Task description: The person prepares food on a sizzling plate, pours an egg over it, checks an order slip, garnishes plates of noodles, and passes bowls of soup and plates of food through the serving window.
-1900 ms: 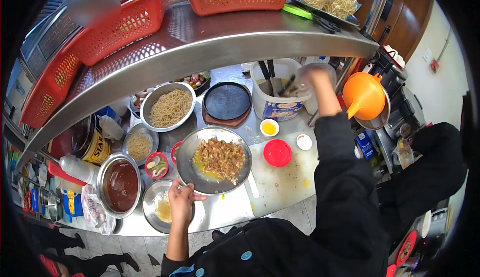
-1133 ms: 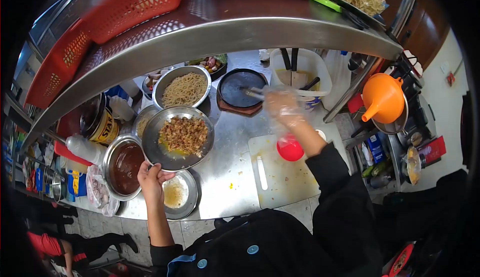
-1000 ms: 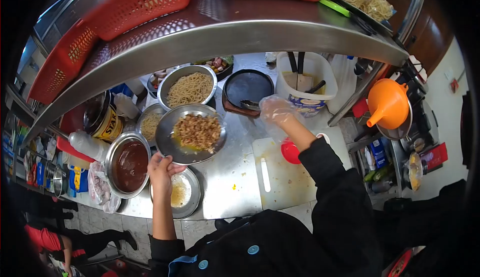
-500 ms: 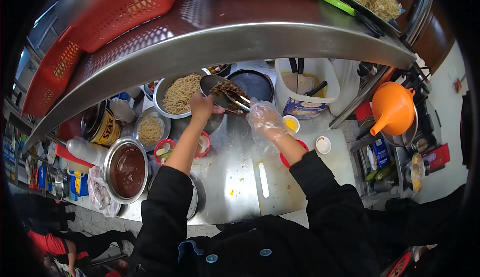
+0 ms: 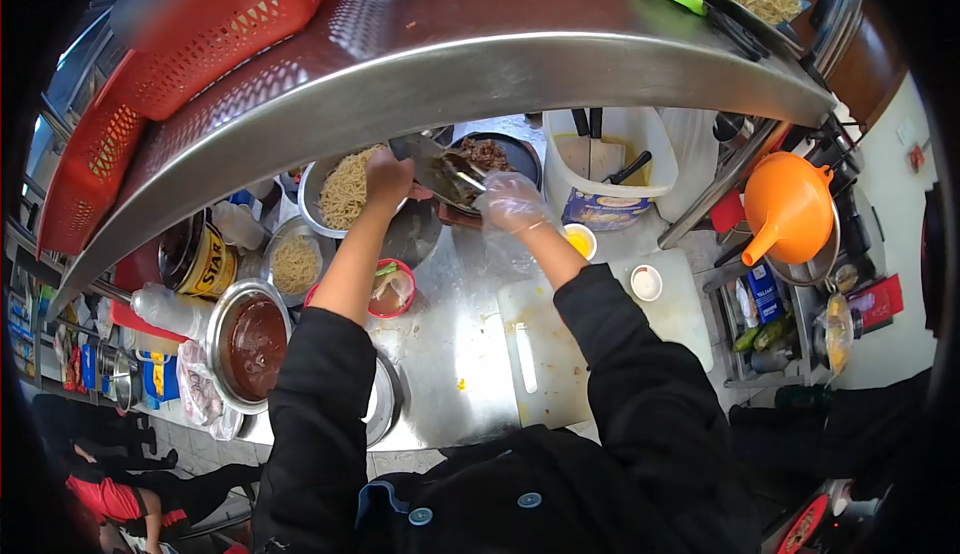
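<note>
My left hand [image 5: 388, 179] is closed on the edge of a metal plate [image 5: 425, 159], which is tilted steeply over a black round pan [image 5: 522, 159]. Chopped brown food [image 5: 484, 154] lies in that pan. In a clear plastic glove, my right hand [image 5: 512, 202] is closed on metal tongs [image 5: 462, 169], their tips against the tilted plate. A bowl of noodles [image 5: 345, 192] stands left of my left hand. Near my right hand is a small cup of yellow liquid [image 5: 579, 241].
A metal shelf [image 5: 450, 64] with red baskets [image 5: 240, 29] arches over the counter. A tub [image 5: 610, 169] holds utensils at the back right. A cutting board [image 5: 560, 354] lies in front, a sauce bowl [image 5: 252, 344] left, an orange funnel [image 5: 788, 209] right. Another person [image 5: 110, 494] is at lower left.
The plate has gone from level at the left to tilted over the black pan, and food has dropped into the pan. My right hand has brought the tongs from the tub to the plate.
</note>
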{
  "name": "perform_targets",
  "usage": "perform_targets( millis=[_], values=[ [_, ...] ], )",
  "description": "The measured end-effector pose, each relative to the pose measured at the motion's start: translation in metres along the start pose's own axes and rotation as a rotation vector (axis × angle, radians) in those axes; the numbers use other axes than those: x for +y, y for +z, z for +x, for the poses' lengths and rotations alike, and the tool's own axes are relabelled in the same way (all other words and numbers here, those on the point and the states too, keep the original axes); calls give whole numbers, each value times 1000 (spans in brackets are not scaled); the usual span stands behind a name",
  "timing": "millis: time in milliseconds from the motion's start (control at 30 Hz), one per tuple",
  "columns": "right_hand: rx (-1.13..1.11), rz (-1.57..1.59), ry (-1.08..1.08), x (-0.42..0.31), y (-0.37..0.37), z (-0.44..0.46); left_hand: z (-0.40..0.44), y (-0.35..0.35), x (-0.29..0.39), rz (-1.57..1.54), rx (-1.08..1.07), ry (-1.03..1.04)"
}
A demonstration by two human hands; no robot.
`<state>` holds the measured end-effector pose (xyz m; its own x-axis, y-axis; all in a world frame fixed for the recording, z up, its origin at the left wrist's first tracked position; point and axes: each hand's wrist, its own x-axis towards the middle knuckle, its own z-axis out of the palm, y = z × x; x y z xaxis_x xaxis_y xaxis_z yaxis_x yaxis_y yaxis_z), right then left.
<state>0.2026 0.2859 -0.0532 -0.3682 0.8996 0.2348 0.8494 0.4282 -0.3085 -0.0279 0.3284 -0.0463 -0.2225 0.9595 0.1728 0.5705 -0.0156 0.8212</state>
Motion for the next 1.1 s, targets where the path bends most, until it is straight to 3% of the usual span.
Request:
perform_targets(
  millis=[67, 133, 167, 300, 433, 533, 567, 633, 733, 800, 867, 967, 1033, 1100],
  values=[
    [-86, -40, 82, 11, -14, -2, -5, -13, 10, 82, 84, 136],
    [-140, 102, 288, 5, -45, -15, -49, -45, 83, -98, -72, -154],
    [-48, 102, 203, -10, -69, -34, -49, -45, 83, -100, -70, -157],
    [-103, -31, 33, -17, -66, -47, -46, -46, 75, -345, -44, -174],
    [68, 42, 158, 11, -28, -29, -46, -51, 68, -387, -95, -226],
    [77, 31, 181, -9, -39, -27, -40, -53, 60, -237, -94, -149],
    [-21, -3, 143, -19, -50, -32, -41, -54, 59, -238, -91, -152],
    [20, -17, 166, -10, -34, -30, -50, -57, 65, -459, -73, -337],
    [58, -58, 190, 14, -26, -22, -85, -71, 57, -431, -68, -245],
    [17, -187, 16, 22, -30, -30, -133, -84, 73, -449, -47, -253],
    [8, -210, 40, 32, -13, -31, -171, -85, 28, -320, -78, -126],
    [-69, -188, -36, 25, -20, -40, -257, -89, 28, -477, -142, -388],
    [50, -123, -32, 25, -21, -38, -305, -88, 15, -510, -179, -528],
    [-7, -173, -18, 37, 11, -20, -343, -86, 11, -606, -195, -641]
  ],
)
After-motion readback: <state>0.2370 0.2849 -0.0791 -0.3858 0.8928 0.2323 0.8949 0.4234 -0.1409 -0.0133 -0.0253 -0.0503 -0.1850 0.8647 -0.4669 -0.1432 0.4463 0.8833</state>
